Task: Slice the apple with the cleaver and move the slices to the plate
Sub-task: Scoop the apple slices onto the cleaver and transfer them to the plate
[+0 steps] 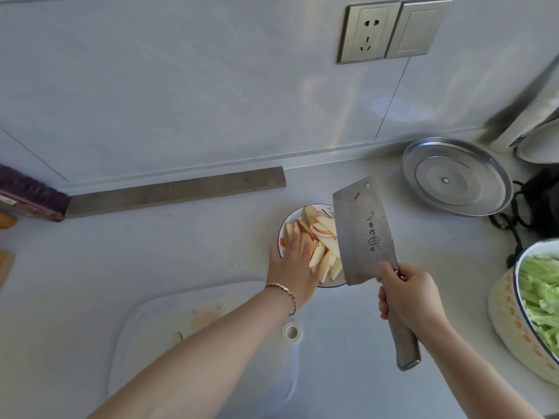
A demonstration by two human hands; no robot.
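A pale grey kitchen counter (90,267) fills the lower part of the frame, with a pale wall behind it.

Closest, at the lower middle, lies a see-through plastic cutting board (157,343). It has juice stains and one small brown bit on it, and I see no apple there. Just beside its right corner sits a little white ring (292,331).

A bit further in, at the lower right, the right hand (405,297) has its fingers wrapped tight round the handle of a big steel cleaver (363,234). The wide blade points up and away, tilted, and covers the right side of the plate.

In the middle of the frame, the left hand (295,267) lies flat with straight fingers on top of the pale apple slices with red skin (320,234). The slices are piled on a round white plate with a blue rim (279,237). So the apple is under the left hand and just left of the blade. I cannot tell if the blade touches the slices.

I think the cutting is done and the moving step is almost over. Next the left hand should lift off gently so no slice slides out, and the cleaver should be put down flat and safe, away from fingers.

On the right edge is a bowl of green shredded leaves (541,297). Further back sit a round silver metal lid (456,176) and a long grey wooden strip (175,192). A silver wall socket (369,31) is at the upper right.
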